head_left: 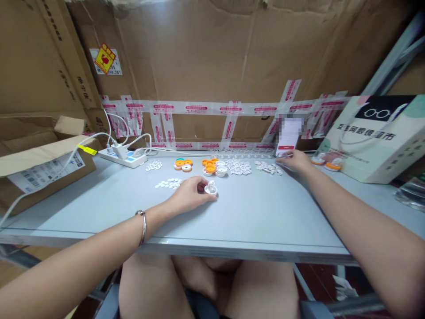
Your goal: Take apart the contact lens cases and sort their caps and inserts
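My left hand (pixel 192 193) is closed round a small white round cup (pixel 211 190) with white bits in it, low over the table. Out at the right, my right hand (pixel 294 160) reaches to the lower edge of an upright phone (pixel 288 137); its fingertips lie beside a pile of small white parts (pixel 268 168), and whether they grip anything is unclear. Orange and white round pieces (pixel 210 166) and a larger pile of white parts (pixel 238 167) lie beyond my left hand. White discs (pixel 168 183) are scattered to its left.
A power strip (pixel 133 160) with plugs and cables lies at the back left, near an open cardboard box (pixel 49 168). Clear round containers (pixel 245 153) line the back edge. At the right stand a paper bag (pixel 368 141) and orange-based pieces (pixel 332 166).
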